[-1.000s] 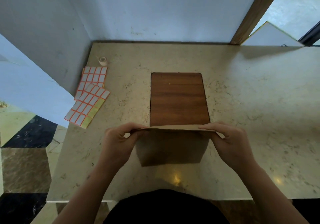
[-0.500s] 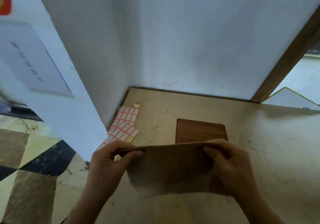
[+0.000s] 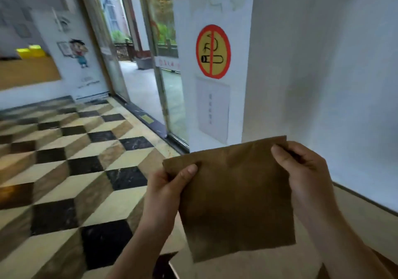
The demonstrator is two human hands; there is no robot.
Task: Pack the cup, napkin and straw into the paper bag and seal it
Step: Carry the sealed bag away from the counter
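Flat brown paper bag [image 3: 232, 197] held upright in air, off beige worktop [image 3: 366, 218]. My left hand [image 3: 170, 184] pinches top left corner, right hand [image 3: 301, 166] pinches top right corner. Mouth edge runs hand to hand, looks unopened. Cup, napkin, straw not visible.

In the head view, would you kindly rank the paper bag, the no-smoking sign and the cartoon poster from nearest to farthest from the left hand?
1. Paper bag: pinched by the left hand at its upper left corner.
2. No-smoking sign: on the pillar, above the bag.
3. Cartoon poster: far left wall, across the floor.
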